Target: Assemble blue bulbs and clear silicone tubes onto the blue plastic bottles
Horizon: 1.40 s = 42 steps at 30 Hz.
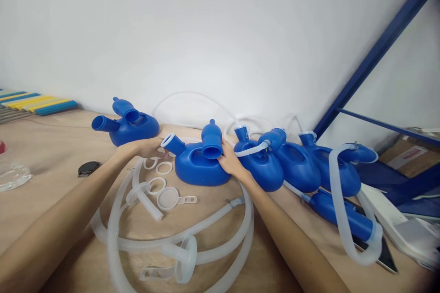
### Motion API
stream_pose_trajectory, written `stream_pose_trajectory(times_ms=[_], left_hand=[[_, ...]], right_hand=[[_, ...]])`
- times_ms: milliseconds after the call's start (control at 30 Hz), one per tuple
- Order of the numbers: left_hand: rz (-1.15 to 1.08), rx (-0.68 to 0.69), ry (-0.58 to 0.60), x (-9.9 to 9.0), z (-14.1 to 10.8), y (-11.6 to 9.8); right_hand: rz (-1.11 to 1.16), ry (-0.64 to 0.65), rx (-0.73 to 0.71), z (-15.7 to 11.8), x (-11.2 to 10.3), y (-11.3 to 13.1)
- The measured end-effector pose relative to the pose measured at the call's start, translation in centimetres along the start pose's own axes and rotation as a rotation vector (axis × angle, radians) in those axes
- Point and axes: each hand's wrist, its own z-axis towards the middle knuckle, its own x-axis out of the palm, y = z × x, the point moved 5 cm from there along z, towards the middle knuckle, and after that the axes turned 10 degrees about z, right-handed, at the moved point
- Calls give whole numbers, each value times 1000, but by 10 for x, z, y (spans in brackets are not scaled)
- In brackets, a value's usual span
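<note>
In the middle of the table lies a blue plastic urinal bottle (199, 174) with a looped handle. A white ring (168, 140) sits on its slanted neck, where my left hand (151, 147) has its fingers closed at the rim; the fingertips are partly hidden. My right hand (229, 159) grips the bottle's right end. Against that end leans a blue funnel-shaped piece (211, 137), its wide mouth facing me. Loose white rings (164, 168) and a white cap with a strap (168, 198) lie in front. Around them coils a translucent hose (115, 256) with a flanged connector (185, 260).
Another blue bottle (137, 130) with its funnel piece stands at left. Several bottles (295, 167) with hoses crowd the right, near a phone (387, 256) and a blue metal frame (378, 55). A watch (88, 168) and coloured tubes (55, 107) lie left.
</note>
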Motion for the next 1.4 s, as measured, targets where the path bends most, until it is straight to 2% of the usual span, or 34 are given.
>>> stream_pose_trajectory(times_ms=[67,100,167,267,333,400,533,633,700,833,867,933,1000,1200,1400], left_hand=[[-96,-11,3,-10,-5,4],[-156,-29,-31,-17,-8,7],[-339,-96,-179,-31,-16,15],[-646,-207,-480,-48,-27,26],[-719,-240,-634,-56,-32,23],[-661,-197,-682,-62,-31,9],[-360,-78,-603,-59,-21,-34],[-245,-88,-692,-51,-15,-49],[-348,-53,-683,-42,-7,-50],[-780,39,-375,-18,11,-47],[-858,40,-329,-15,14,-45],[-938,55,-264,-14,18,-45],[-909,90,-197,-15,20,-49],[-596,136,-210,-22,19,-59],[-586,331,-247,-22,6,-68]], right_hand=[[-2,3,2,0,0,0],[1,10,-4,0,0,1],[14,22,-24,0,0,2],[37,26,-47,0,0,3],[46,20,-51,0,0,2],[53,19,-52,0,0,0],[72,11,-45,-1,0,-4],[77,9,-42,-1,1,-5],[75,4,-46,-1,1,-4],[77,6,-51,1,0,0],[78,11,-44,1,0,0],[83,18,-28,2,-1,1],[95,19,-25,2,-1,1],[116,15,-88,2,-1,5],[166,79,-123,5,-2,7]])
